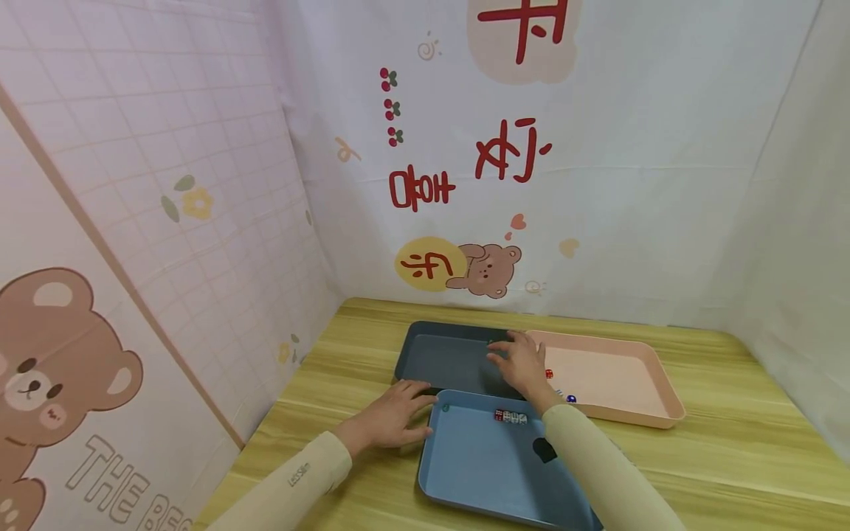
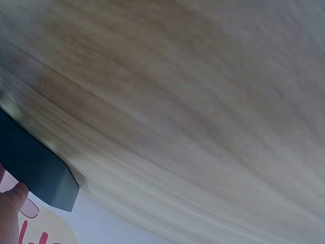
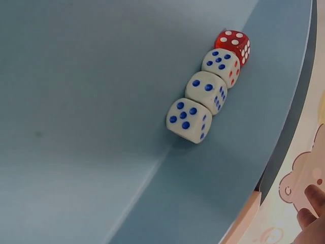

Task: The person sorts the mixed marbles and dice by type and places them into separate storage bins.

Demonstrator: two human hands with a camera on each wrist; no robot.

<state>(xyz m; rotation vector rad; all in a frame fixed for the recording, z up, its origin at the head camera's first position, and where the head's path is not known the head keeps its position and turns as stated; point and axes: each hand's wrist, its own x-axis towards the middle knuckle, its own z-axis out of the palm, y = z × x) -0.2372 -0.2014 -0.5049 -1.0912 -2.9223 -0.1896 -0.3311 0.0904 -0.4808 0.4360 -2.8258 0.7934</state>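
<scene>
My right hand [image 1: 521, 365] is over the right end of the dark blue-grey tray [image 1: 413, 354], fingers spread and bent. A small dark green piece [image 1: 491, 342] lies by its fingertips. In the right wrist view, nothing shows between the fingers [image 3: 316, 199]. My left hand [image 1: 395, 417] is beside the left corner of the light blue tray [image 1: 425, 461], fingers loosely extended. Inside that tray, a red die [image 3: 232, 44] and three white dice [image 3: 189, 120] form a touching row near the far wall. A small green piece [image 1: 446, 407] sits in its far left corner.
A peach tray [image 1: 664, 383] stands at the right, touching or nearly touching the dark one. It holds a red die [image 1: 549, 374] and a blue piece [image 1: 571, 398]. A black patch [image 1: 544, 450] shows in the light blue tray. Patterned cloth [image 1: 637, 221] hangs behind the wooden table [image 1: 292, 442].
</scene>
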